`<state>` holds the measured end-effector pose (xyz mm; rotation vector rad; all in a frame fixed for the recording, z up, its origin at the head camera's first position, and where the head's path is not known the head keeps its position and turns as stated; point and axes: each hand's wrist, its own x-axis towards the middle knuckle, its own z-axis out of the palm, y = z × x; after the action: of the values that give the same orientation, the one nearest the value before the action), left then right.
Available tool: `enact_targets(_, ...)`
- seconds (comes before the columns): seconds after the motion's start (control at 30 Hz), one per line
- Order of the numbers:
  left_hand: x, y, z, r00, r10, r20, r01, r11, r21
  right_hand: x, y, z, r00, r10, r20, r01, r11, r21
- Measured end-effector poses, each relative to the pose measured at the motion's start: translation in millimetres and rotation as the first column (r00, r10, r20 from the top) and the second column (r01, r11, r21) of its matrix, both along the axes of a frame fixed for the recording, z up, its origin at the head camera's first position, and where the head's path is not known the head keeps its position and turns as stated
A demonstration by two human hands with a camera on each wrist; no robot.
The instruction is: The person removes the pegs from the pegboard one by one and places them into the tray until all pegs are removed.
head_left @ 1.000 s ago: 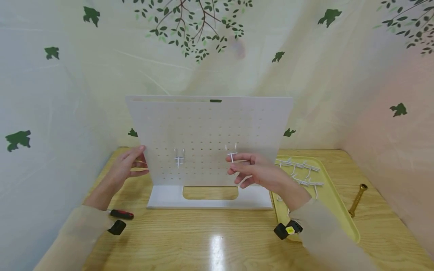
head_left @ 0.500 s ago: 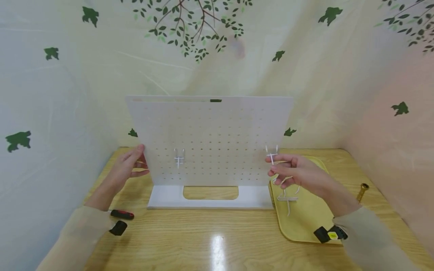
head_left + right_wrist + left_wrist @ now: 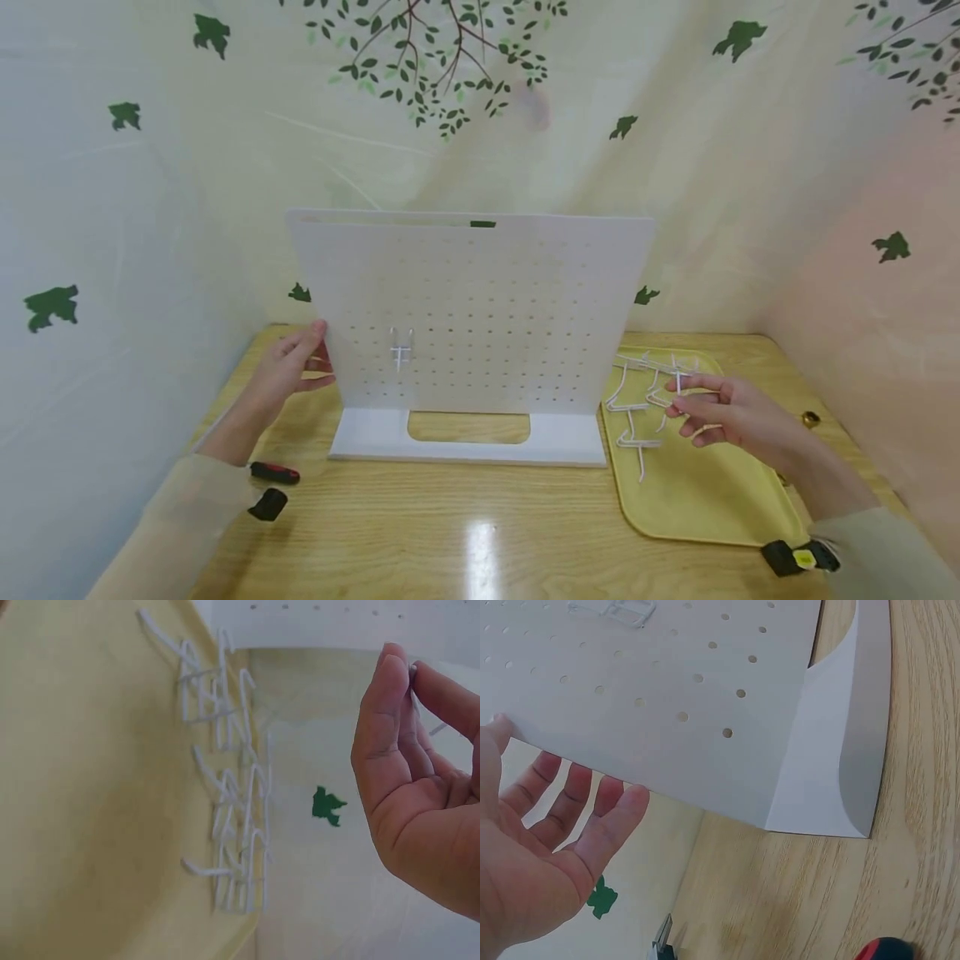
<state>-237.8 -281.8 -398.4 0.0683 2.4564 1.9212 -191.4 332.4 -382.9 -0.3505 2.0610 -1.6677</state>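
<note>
A white pegboard [image 3: 480, 275] stands upright on its flat base, with one white wire hook [image 3: 401, 350] hanging at its lower left. My left hand [image 3: 288, 367] grips the board's left edge, thumb at the front and fingers reaching behind, as the left wrist view shows. Over the yellow tray [image 3: 705, 500] at the right, my right hand [image 3: 731, 412] pinches another white wire hook [image 3: 678, 382] between thumb and fingers. Several more wire hooks [image 3: 240, 847] lie in the tray beside that hand; in the right wrist view the held hook is mostly hidden by the fingers.
A red and black handled tool [image 3: 275, 473] lies on the wooden table [image 3: 420, 517] near my left forearm. A brass-coloured object [image 3: 810, 419] is partly hidden behind my right forearm. A fabric backdrop with leaf prints [image 3: 450, 167] rises behind the board.
My right hand has moved right and slightly down, carrying the wire hook from in front of the board to above the tray. My left hand stays at the board's edge.
</note>
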Motion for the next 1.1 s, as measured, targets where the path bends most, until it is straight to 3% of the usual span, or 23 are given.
enact_targets(0.3,1.2,-1.0,5.7,0.999,-0.024,0.048,0.023,1.0,0.005,8.9,34.5,-42.7,0.992,-0.015,0.127,0.0,0.994,0.113)
enact_targets(0.53,-1.0,0.4,5.2,0.998,0.005,0.065,-0.004,1.0,-0.017,12.4,40.6,-63.5,0.991,-0.023,0.13,-0.001,0.984,0.179)
enact_targets(0.87,-2.9,1.9,3.6,0.998,0.014,0.065,-0.014,1.0,-0.005,15.2,41.2,-73.8,0.995,0.015,0.099,-0.034,0.98,0.196)
enact_targets(1.1,-2.4,1.2,3.0,0.998,0.022,0.064,-0.021,1.0,-0.009,17.3,37.1,-73.9,0.996,-0.01,0.094,-0.013,0.972,0.234)
